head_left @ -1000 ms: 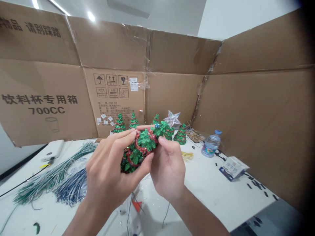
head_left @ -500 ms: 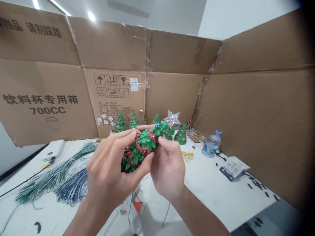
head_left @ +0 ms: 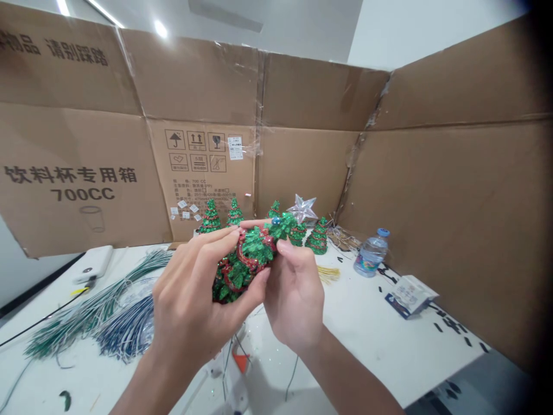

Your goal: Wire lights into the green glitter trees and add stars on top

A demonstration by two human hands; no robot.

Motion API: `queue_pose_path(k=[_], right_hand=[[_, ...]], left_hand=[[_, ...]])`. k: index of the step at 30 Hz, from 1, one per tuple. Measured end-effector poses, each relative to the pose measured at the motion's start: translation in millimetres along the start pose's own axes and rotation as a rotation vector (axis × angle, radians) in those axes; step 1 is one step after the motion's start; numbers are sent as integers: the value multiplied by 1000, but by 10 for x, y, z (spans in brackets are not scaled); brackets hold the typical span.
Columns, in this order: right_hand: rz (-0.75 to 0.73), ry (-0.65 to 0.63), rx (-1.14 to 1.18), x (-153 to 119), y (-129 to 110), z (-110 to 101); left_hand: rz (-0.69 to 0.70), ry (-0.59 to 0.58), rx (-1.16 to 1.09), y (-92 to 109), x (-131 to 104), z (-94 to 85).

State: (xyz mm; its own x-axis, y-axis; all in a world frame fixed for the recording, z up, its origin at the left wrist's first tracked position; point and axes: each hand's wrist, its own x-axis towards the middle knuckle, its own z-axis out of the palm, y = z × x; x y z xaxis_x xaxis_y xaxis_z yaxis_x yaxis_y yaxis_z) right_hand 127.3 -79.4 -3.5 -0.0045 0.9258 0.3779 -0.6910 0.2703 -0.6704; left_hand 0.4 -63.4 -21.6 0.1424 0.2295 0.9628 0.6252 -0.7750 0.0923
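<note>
A small glittery green Christmas tree ornament (head_left: 256, 245) with red garland lies tilted between both hands, its tip toward the upper right. A blue bead shows near that tip. My left hand (head_left: 194, 288) is closed around the tree's lower part, thumb in front and fingers over the top. My right hand (head_left: 298, 294) grips the tip end, its thumb pressed just below it. Part of the tree is hidden by the fingers. Behind the hands stand several similar small trees (head_left: 317, 237) and a shiny silver star (head_left: 303, 208).
Bundles of green wires (head_left: 99, 300) and blue wires (head_left: 125, 328) lie at left, near a white power bank (head_left: 95, 262). At right are a water bottle (head_left: 371, 253), a small paper packet (head_left: 411, 295) and scattered black pieces. Cardboard walls (head_left: 311, 173) enclose the white table (head_left: 363, 346).
</note>
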Motion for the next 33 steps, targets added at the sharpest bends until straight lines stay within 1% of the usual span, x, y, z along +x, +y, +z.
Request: queue_pose_path(k=[17, 27, 33], right_hand=[[2, -22, 19, -7, -10, -6], [-6, -6, -10, 12, -8, -7], [-4, -14, 13, 5, -2, -9]], left_hand=[[8, 7, -1, 2, -7, 0], [11, 7, 7, 1, -3, 1], [14, 9, 8, -1, 4, 11]])
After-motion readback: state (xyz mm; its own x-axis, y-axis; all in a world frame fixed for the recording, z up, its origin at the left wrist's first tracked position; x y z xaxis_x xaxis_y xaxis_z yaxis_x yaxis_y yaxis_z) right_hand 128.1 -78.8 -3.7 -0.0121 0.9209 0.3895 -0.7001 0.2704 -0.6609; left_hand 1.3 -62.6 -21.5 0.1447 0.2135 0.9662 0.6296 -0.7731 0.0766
